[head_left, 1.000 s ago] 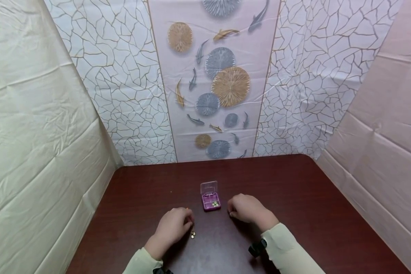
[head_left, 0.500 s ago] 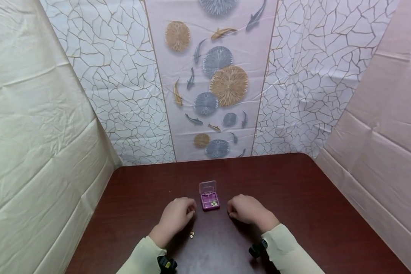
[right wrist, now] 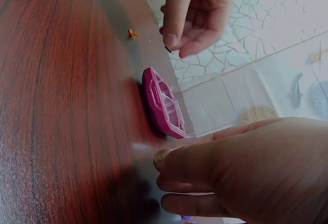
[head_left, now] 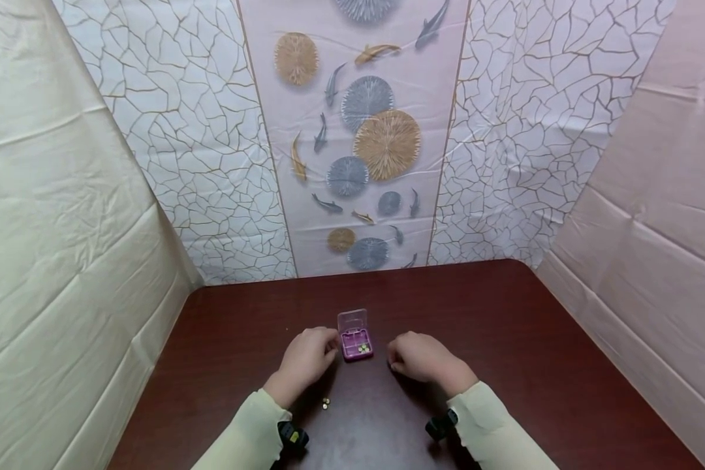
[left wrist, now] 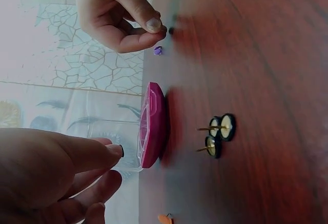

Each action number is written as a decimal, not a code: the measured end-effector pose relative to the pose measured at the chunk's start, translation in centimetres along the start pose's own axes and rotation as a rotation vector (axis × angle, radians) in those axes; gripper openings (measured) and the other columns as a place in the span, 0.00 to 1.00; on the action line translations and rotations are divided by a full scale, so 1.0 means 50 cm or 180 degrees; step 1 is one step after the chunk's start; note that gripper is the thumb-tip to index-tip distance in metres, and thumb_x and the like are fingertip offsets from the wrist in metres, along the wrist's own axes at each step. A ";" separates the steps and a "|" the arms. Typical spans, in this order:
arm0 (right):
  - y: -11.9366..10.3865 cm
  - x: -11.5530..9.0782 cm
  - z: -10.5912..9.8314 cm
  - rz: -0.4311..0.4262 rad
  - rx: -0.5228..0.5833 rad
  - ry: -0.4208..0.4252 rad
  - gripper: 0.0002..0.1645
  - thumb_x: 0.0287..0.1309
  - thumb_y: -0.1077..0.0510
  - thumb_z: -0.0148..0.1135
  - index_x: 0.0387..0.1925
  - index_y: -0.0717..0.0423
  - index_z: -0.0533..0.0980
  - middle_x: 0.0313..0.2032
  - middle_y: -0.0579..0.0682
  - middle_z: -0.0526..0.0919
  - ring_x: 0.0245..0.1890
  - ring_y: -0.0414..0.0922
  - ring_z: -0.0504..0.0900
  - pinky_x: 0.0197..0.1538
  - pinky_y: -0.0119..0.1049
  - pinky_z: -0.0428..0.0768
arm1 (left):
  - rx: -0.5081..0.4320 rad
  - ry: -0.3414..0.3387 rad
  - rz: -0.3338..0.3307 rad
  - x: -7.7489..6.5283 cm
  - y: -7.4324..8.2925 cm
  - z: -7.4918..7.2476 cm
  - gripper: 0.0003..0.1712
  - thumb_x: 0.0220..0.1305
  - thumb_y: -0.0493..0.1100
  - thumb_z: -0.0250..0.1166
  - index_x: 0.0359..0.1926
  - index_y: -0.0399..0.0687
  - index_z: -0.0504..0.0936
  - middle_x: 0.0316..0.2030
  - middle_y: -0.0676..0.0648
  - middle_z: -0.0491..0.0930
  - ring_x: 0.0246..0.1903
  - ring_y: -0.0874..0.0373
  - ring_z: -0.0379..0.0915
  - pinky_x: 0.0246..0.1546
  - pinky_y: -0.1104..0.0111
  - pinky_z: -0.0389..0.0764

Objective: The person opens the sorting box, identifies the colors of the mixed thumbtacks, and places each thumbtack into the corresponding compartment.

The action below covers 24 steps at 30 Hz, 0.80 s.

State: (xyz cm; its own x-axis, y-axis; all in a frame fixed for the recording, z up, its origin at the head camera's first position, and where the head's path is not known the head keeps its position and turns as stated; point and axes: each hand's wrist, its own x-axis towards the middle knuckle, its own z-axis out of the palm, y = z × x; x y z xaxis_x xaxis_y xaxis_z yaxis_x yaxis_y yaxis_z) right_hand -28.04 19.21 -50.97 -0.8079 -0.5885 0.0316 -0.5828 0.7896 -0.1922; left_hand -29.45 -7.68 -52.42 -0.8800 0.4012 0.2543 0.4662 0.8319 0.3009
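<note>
My left hand (head_left: 309, 358) is just left of a small magenta pill box (head_left: 357, 344) and pinches a thumbtack (right wrist: 168, 49) with a dark rim between thumb and finger; its dark edge shows at the thumb tip in the left wrist view. The box's clear lid (right wrist: 207, 103) stands up at the back, and several pale yellow-green tacks (head_left: 363, 348) lie in its front right compartment. Right of the box, my right hand (head_left: 420, 357) rests with loosely curled fingers, nothing visible in its grasp. Three dark-rimmed thumbtacks (left wrist: 214, 134) lie point up on the table, nearer to me.
An orange tack (right wrist: 133, 33) lies by the left hand, and a purple one (left wrist: 158, 51) near the right hand. A small dark thing (left wrist: 171, 30) shows beside the right fingertips. Patterned cloth (head_left: 211, 130) hangs behind the dark red table (head_left: 458, 300).
My left hand has risen from beside the loose tacks, moving forward and right to the box's left side. The right hand has stayed put, and the head view has shifted slightly.
</note>
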 end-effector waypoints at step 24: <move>0.010 0.003 0.005 -0.0076 -0.0003 -0.0028 0.11 0.56 0.54 0.66 0.21 0.39 0.76 0.21 0.35 0.76 0.20 0.36 0.71 0.25 0.36 0.77 | 0.0053 -0.0262 0.0068 0.069 0.014 0.021 0.06 0.58 0.44 0.70 0.38 0.56 0.87 0.32 0.56 0.86 0.30 0.64 0.76 0.33 0.61 0.84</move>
State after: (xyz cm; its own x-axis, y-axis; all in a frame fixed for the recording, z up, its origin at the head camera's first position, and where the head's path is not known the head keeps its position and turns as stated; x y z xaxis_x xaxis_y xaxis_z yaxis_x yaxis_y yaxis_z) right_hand -28.44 19.45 -51.31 -0.7929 -0.6087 0.0277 -0.6020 0.7754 -0.1905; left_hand -32.26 -5.32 -52.31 -0.8747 0.4484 0.1838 0.4839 0.8288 0.2809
